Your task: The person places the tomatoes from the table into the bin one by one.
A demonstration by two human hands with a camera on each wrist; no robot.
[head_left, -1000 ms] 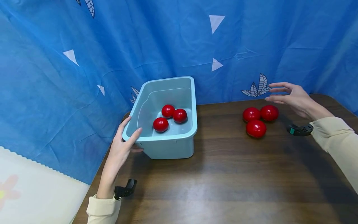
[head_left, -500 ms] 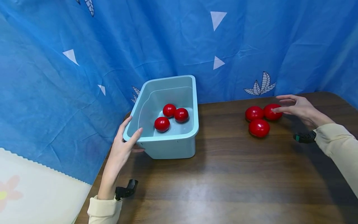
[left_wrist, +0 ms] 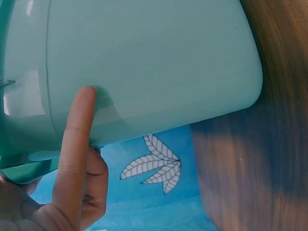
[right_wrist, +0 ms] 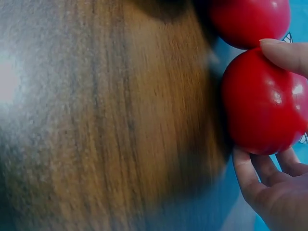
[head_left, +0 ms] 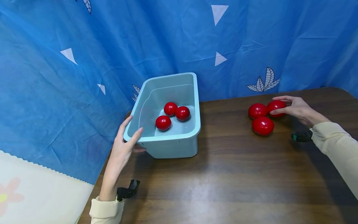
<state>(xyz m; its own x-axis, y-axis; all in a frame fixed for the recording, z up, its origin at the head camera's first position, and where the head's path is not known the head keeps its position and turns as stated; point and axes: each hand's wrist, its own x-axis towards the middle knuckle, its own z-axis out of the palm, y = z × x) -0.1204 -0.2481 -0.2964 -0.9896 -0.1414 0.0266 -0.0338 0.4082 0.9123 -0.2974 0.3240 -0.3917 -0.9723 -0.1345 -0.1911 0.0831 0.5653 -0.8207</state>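
Observation:
In the head view, my left hand (head_left: 123, 147) grips the near left corner of a light blue plastic bin (head_left: 170, 148), thumb over the rim. The left wrist view shows one finger (left_wrist: 79, 125) lying along the bin's outer wall. Three glossy red balls (head_left: 163, 123) lie inside on its floor. At the right, my right hand (head_left: 299, 110) holds another glossy red ball (head_left: 275, 107) between thumb and fingers. The right wrist view shows this ball (right_wrist: 264, 103) with a slightly uneven outline; the thumb (right_wrist: 286, 55) and fingers are on opposite sides.
Two more red balls (head_left: 258, 110) sit close beside the held one on the brown wooden table (head_left: 223, 174). A blue patterned curtain (head_left: 179, 37) hangs behind the table. White flowered cloth (head_left: 39, 189) lies at the lower left.
My right hand has come down from above the red balls and taken hold of the rear right one. My left hand stays on the bin. The head view has shifted slightly.

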